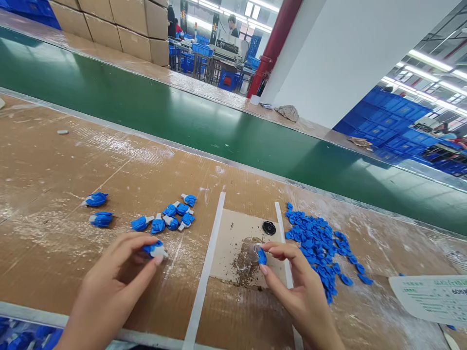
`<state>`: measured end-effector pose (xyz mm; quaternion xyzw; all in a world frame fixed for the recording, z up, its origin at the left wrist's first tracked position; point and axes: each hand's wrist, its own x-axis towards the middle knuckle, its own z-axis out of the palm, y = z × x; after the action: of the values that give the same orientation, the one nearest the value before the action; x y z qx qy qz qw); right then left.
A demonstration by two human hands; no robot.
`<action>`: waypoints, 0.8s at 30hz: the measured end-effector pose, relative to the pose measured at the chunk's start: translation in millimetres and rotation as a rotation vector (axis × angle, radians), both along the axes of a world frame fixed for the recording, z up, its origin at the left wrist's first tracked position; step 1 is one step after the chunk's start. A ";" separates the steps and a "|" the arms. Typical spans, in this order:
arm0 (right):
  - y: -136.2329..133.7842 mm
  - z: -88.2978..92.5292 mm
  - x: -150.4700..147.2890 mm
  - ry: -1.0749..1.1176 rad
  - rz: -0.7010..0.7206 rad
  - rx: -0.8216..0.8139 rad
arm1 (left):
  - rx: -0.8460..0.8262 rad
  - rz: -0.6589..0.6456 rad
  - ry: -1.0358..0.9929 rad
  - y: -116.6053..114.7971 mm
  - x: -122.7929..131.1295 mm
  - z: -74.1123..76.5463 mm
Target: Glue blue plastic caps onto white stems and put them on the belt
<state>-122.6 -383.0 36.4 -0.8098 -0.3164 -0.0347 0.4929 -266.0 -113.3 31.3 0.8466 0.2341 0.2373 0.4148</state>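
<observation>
Between the thumb and fingers of my left hand is a small blue-and-white part, its white end pointing right. My right hand pinches a small blue piece over a stained cardboard sheet. A round, pale, wet-looking spot shows beside that piece; I cannot make out what it is. A black round cap lies near the sheet's upper right corner. Several blue-and-white parts lie beyond my left hand. To the right of the sheet spreads a heap of small blue pieces.
White tape strips flank the sheet. A green conveyor belt runs beyond the table. Stacked cartons stand behind it at left, blue crates at right. A printed paper lies at the right. A person works in the background.
</observation>
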 end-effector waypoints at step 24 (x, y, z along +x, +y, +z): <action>55.6 -10.3 -84.1 0.244 -0.053 0.488 | -1.250 -0.358 -0.146 -84.7 10.6 3.0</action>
<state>-206.7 -327.4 26.2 -0.6733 -0.2156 -0.0248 0.7068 -255.4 -198.0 34.3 0.4537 0.1545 0.0405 0.8767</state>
